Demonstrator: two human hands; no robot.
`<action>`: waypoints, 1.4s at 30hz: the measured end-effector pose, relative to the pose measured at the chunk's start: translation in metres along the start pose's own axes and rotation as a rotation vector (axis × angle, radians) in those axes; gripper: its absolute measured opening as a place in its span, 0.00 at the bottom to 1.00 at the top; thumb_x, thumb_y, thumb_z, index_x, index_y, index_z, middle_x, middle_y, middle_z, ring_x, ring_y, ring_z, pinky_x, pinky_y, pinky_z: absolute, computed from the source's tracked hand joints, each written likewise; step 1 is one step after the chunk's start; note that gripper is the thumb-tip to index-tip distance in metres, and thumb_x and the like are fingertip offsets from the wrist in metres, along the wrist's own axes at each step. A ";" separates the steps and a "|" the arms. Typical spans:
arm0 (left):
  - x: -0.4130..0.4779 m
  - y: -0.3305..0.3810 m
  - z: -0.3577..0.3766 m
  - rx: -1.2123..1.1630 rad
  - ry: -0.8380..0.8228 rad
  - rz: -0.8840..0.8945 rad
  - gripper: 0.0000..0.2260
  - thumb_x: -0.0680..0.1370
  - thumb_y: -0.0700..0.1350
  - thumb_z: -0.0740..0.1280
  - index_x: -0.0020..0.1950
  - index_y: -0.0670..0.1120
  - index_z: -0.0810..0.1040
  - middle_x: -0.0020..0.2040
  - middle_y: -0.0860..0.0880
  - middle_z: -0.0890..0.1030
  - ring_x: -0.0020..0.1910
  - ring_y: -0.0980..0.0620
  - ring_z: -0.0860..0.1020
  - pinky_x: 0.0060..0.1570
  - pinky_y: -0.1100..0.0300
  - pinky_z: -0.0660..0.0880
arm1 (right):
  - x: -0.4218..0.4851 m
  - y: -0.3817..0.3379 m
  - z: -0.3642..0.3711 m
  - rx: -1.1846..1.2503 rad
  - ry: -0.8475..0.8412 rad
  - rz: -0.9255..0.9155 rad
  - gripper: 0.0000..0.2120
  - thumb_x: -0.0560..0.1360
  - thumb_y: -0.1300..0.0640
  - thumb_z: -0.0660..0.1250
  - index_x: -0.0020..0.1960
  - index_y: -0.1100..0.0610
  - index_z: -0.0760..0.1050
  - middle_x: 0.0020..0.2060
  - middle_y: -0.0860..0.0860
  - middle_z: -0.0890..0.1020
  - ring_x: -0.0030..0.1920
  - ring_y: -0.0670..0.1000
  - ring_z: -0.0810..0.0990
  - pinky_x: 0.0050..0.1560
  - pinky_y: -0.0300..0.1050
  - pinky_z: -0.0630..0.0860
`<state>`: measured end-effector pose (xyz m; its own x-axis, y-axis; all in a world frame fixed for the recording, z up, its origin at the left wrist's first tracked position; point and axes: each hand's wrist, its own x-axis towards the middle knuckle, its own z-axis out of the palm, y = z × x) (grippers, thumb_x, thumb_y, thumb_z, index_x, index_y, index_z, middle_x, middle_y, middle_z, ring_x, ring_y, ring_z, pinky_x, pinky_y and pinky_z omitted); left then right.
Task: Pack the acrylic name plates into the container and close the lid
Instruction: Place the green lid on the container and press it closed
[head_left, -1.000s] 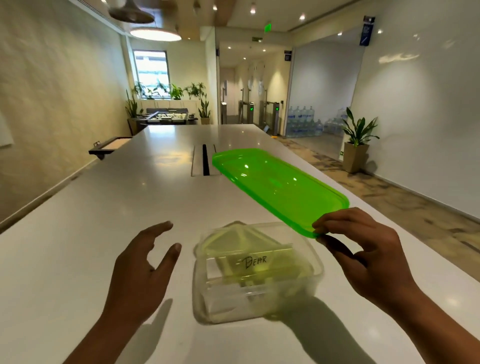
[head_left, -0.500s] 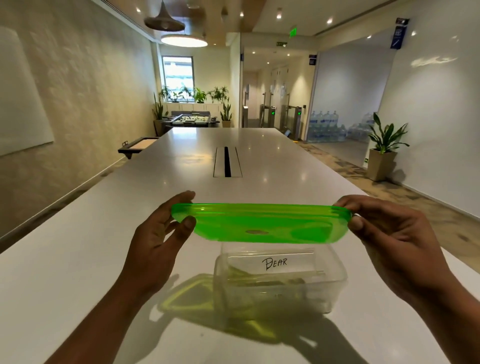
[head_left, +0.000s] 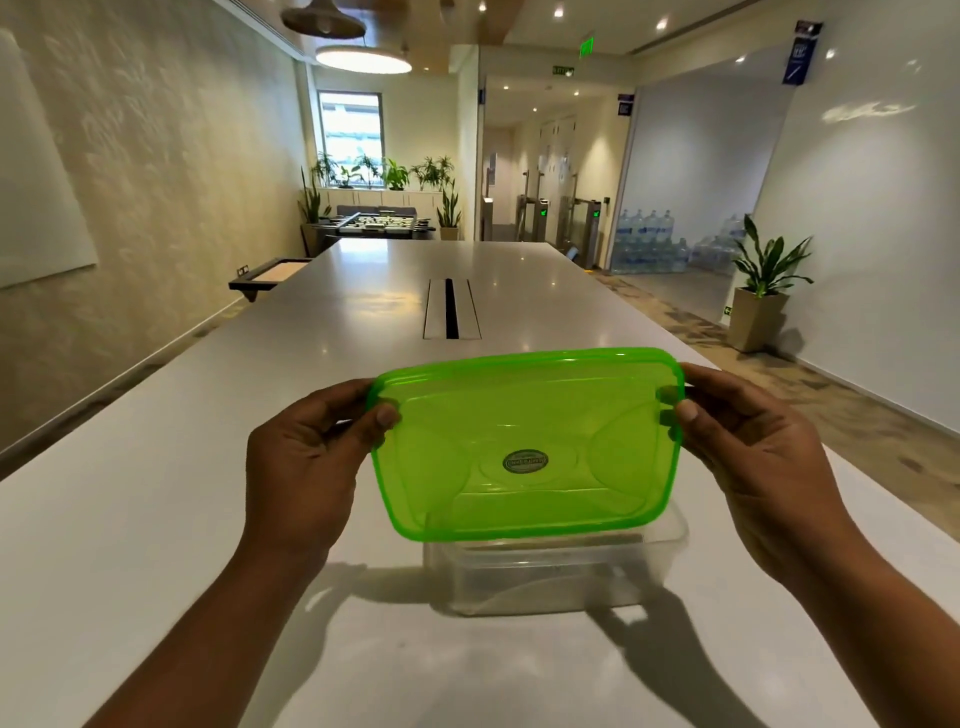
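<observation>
The container (head_left: 556, 571) stands on the table (head_left: 156, 519), near its front edge. The lid (head_left: 524, 441) is above and in front of it, hiding most of its opening, tilted toward the camera. The left hand (head_left: 306, 457) is at the lid's left edge, the right hand (head_left: 753, 447) at its right edge.

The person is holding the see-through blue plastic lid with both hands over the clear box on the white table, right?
Not quite: the see-through plastic lid is green, not blue. The head view shows the left hand and the right hand holding its two ends above the clear plastic box on the white table.
</observation>
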<state>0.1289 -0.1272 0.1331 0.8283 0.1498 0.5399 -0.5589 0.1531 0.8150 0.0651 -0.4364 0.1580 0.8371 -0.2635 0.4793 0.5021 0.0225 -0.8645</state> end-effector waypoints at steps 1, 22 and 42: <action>0.001 0.001 0.001 -0.012 0.003 -0.015 0.12 0.64 0.48 0.75 0.47 0.56 0.86 0.42 0.53 0.87 0.40 0.53 0.84 0.43 0.61 0.80 | -0.001 0.003 -0.001 -0.011 0.002 0.007 0.19 0.64 0.57 0.74 0.55 0.52 0.81 0.49 0.52 0.86 0.51 0.51 0.83 0.53 0.43 0.79; -0.003 -0.037 0.018 0.341 -0.188 -0.277 0.16 0.71 0.47 0.75 0.59 0.53 0.81 0.48 0.52 0.85 0.37 0.53 0.80 0.40 0.60 0.78 | 0.009 0.055 -0.026 -0.060 0.334 0.386 0.06 0.73 0.64 0.70 0.50 0.62 0.82 0.44 0.60 0.84 0.45 0.55 0.81 0.52 0.49 0.78; -0.007 -0.082 0.030 0.518 -0.150 -0.307 0.18 0.75 0.50 0.72 0.62 0.47 0.80 0.32 0.52 0.77 0.34 0.55 0.74 0.39 0.60 0.72 | 0.030 0.085 -0.031 -0.264 0.229 0.501 0.10 0.69 0.63 0.75 0.50 0.57 0.82 0.40 0.53 0.85 0.38 0.46 0.82 0.36 0.38 0.75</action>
<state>0.1701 -0.1697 0.0687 0.9658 0.0299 0.2574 -0.2333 -0.3319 0.9140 0.1262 -0.4722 0.0944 0.8749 -0.4840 -0.0150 -0.0363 -0.0346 -0.9987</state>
